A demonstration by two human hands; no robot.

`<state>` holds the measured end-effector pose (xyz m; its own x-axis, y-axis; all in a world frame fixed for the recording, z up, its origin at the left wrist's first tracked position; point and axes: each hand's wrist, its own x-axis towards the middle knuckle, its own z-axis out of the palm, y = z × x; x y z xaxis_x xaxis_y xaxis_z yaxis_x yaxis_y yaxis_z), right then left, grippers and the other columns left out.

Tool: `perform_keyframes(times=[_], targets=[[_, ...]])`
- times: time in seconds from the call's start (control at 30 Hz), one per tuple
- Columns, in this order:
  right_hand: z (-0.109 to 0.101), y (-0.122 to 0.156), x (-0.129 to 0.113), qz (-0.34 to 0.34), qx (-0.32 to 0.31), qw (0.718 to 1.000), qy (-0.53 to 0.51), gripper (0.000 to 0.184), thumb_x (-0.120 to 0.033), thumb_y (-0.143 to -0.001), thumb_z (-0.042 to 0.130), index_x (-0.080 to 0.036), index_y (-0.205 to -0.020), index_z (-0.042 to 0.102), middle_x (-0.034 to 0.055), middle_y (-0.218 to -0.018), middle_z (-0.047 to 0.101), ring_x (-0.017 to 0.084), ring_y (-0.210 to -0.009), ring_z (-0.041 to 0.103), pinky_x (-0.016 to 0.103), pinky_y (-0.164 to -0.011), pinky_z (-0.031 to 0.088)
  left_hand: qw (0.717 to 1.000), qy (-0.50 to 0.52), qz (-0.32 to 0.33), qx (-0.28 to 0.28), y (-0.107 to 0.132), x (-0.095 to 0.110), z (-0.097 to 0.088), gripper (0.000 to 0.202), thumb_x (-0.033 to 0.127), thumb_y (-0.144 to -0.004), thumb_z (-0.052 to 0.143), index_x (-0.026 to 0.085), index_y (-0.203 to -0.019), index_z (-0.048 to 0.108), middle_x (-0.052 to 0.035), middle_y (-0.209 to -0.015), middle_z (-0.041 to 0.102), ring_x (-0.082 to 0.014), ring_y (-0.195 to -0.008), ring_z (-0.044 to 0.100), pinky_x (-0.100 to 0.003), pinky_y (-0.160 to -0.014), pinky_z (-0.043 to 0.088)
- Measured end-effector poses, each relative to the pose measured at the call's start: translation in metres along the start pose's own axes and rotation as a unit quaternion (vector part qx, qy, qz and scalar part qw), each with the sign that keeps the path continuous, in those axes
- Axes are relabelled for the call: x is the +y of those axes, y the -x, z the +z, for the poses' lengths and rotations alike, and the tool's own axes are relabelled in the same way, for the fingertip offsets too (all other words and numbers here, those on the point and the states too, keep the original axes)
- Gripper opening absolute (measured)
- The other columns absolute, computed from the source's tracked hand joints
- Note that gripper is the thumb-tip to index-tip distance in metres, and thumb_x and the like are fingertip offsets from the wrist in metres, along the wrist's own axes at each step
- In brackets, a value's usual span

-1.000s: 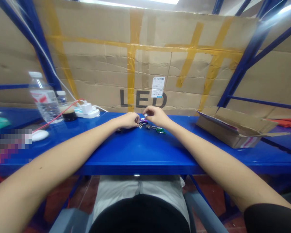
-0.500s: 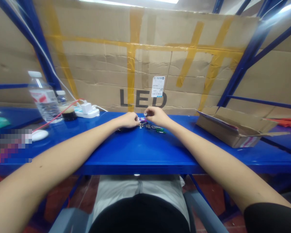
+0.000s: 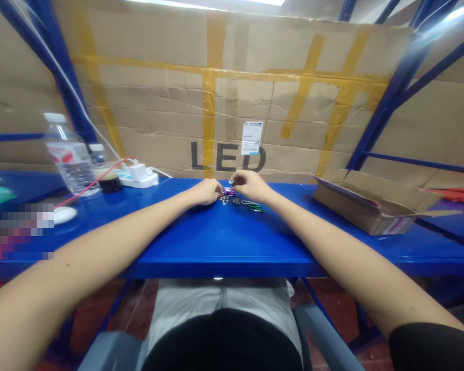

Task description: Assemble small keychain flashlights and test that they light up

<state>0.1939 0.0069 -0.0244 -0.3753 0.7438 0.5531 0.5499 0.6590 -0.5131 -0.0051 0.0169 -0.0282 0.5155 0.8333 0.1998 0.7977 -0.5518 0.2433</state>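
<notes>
Between my hands on the blue table [image 3: 216, 237] lie several purple carabiners [image 3: 229, 191], with small round metallic pieces [image 3: 224, 199] just in front of them. Green carabiners [image 3: 255, 207] and a silver one [image 3: 249, 202] rest nearer my right wrist. My right hand [image 3: 251, 184] pinches a small round piece [image 3: 231, 182], pale-faced with a dark edge, above the purple carabiners. Lower down, my left hand [image 3: 209, 191] has its fingers closed at the left edge of the small pieces. What its fingertips hold, if anything, is too small to make out.
An open cardboard box [image 3: 371, 206] stands at the right. To the left are a water bottle [image 3: 69, 159], a smaller bottle of dark liquid [image 3: 109, 180], a white power strip [image 3: 141, 178] and red cable [image 3: 96, 180]. A large cardboard sheet [image 3: 170, 113] rises behind.
My left fingertips have shifted slightly toward the small round pieces, and more of these show. My right hand stays nearly in place, with the round piece tilted a little differently.
</notes>
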Motion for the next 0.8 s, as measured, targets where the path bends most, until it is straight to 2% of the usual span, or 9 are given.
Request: perform_keyframes(times=[0.2, 0.33, 0.43, 0.5, 0.6, 0.67, 0.8], targets=[[0.0, 0.0, 0.0, 0.003, -0.001, 1.0, 0.003, 0.017, -0.008, -0.066, 0.057, -0.016, -0.08, 0.063, 0.0007, -0.077, 0.063, 0.016, -0.074, 0.056, 0.029, -0.07, 0.043, 0.999, 0.007, -0.015, -0.04, -0.001, -0.001, -0.005, 0.022, 0.016, -0.079, 0.058, 0.017, -0.092, 0.076, -0.007, -0.094, 0.077, -0.0217, -0.085, 0.068, -0.028, -0.076, 0.048], [0.0, 0.0, -0.002, 0.008, -0.005, 1.0, -0.001, 0.018, -0.007, -0.066, 0.057, -0.016, -0.081, 0.062, 0.0008, -0.076, 0.063, 0.016, -0.074, 0.056, 0.029, -0.07, 0.043, 0.999, 0.023, 0.016, -0.044, -0.003, -0.007, -0.006, 0.023, 0.017, -0.078, 0.062, 0.019, -0.094, 0.077, -0.0065, -0.096, 0.077, -0.0211, -0.089, 0.069, -0.027, -0.078, 0.047], [0.0, 0.0, -0.003, 0.011, -0.008, 1.0, -0.001, 0.019, -0.005, -0.067, 0.057, -0.016, -0.082, 0.062, 0.0013, -0.076, 0.063, 0.016, -0.074, 0.057, 0.029, -0.07, 0.044, 0.999, 0.016, 0.031, -0.036, -0.004, -0.009, -0.007, 0.021, 0.017, -0.076, 0.063, 0.019, -0.091, 0.078, -0.0065, -0.091, 0.077, -0.021, -0.085, 0.068, -0.027, -0.077, 0.048], [0.0, 0.0, -0.003, 0.011, -0.009, 1.0, 0.001, 0.019, -0.005, -0.068, 0.057, -0.016, -0.082, 0.063, 0.0021, -0.078, 0.064, 0.016, -0.075, 0.058, 0.03, -0.071, 0.044, 0.999, -0.003, 0.014, -0.038, -0.003, -0.009, -0.01, 0.02, 0.015, -0.075, 0.062, 0.019, -0.088, 0.077, -0.0064, -0.082, 0.075, -0.0199, -0.075, 0.067, -0.028, -0.072, 0.048], [-0.001, 0.0, -0.002, 0.013, -0.012, 1.0, 0.0, 0.019, -0.005, -0.068, 0.057, -0.016, -0.082, 0.063, 0.0032, -0.08, 0.066, 0.017, -0.076, 0.059, 0.031, -0.072, 0.045, 0.996, -0.005, -0.054, -0.073, 0.001, -0.007, -0.018, 0.02, 0.011, -0.073, 0.06, 0.017, -0.085, 0.075, -0.0051, -0.068, 0.071, -0.017, -0.057, 0.063, -0.028, -0.061, 0.047], [0.0, 0.0, -0.002, 0.014, -0.013, 1.0, -0.003, 0.019, -0.005, -0.068, 0.058, -0.016, -0.083, 0.064, 0.0035, -0.08, 0.066, 0.017, -0.077, 0.059, 0.031, -0.072, 0.045, 0.992, 0.009, -0.084, -0.093, 0.004, -0.006, -0.023, 0.02, 0.011, -0.072, 0.06, 0.016, -0.085, 0.074, -0.0045, -0.065, 0.07, -0.0159, -0.051, 0.061, -0.027, -0.058, 0.047], [0.0, 0.0, -0.002, 0.013, -0.015, 1.0, -0.004, 0.019, -0.004, -0.068, 0.058, -0.015, -0.082, 0.064, 0.0032, -0.08, 0.066, 0.017, -0.076, 0.059, 0.031, -0.072, 0.046, 0.993, -0.006, -0.061, -0.102, 0.006, -0.005, -0.026, 0.015, 0.011, -0.072, 0.06, 0.015, -0.08, 0.072, -0.0045, -0.06, 0.067, -0.0156, -0.048, 0.061, -0.025, -0.053, 0.046]])
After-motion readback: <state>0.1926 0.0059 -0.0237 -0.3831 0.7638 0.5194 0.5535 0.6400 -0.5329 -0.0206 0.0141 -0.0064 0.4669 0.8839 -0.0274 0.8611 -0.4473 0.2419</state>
